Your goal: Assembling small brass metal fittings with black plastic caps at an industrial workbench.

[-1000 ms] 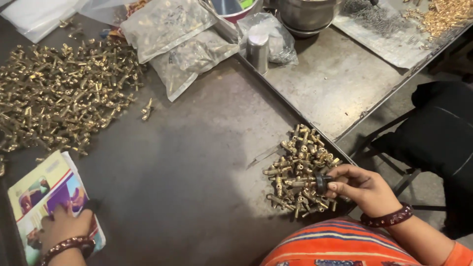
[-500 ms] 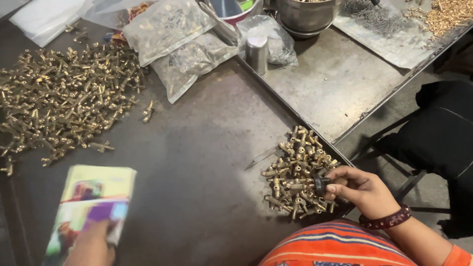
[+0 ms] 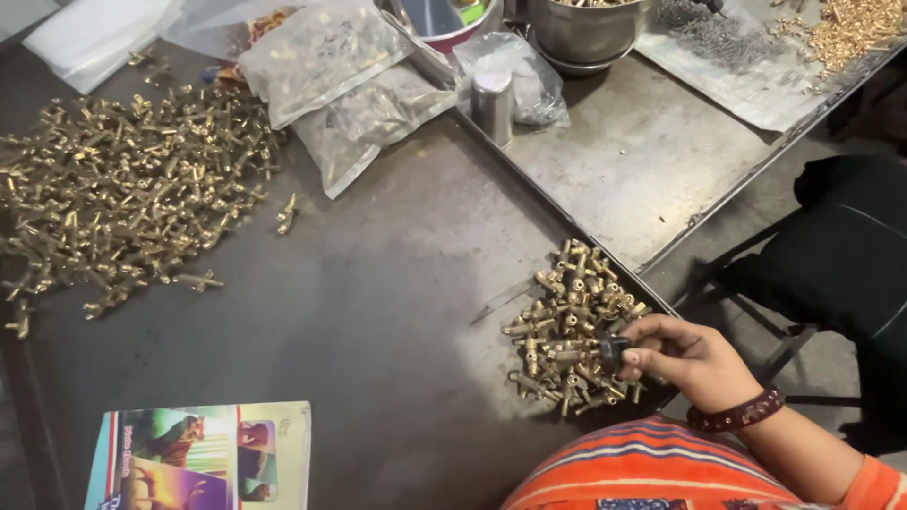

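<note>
At nine o'clock a large heap of brass fittings (image 3: 123,208) is lying untouched; the left hand is showing nowhere. At four o'clock, the right hand (image 3: 685,359) is pinching a small dark cap (image 3: 614,352) over the smaller brass pile (image 3: 572,326), apparently mid-assembly, needing careful alignment next

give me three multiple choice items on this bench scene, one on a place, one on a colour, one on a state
1. Where does the small pile of brass fittings lie?
A. beside the right hand
B. inside the steel bowl
C. on the picture book

2. What colour is the bracelet on the right wrist?
A. white
B. dark red
C. green

3. What is the right hand doing?
A. lying flat and empty
B. pinching a small dark part
C. lifting a plastic bag

Answers: 1 A, the pile touches the fingers; 2 B, a dark red band shows; 3 B, the fingertips close on the part.
</note>
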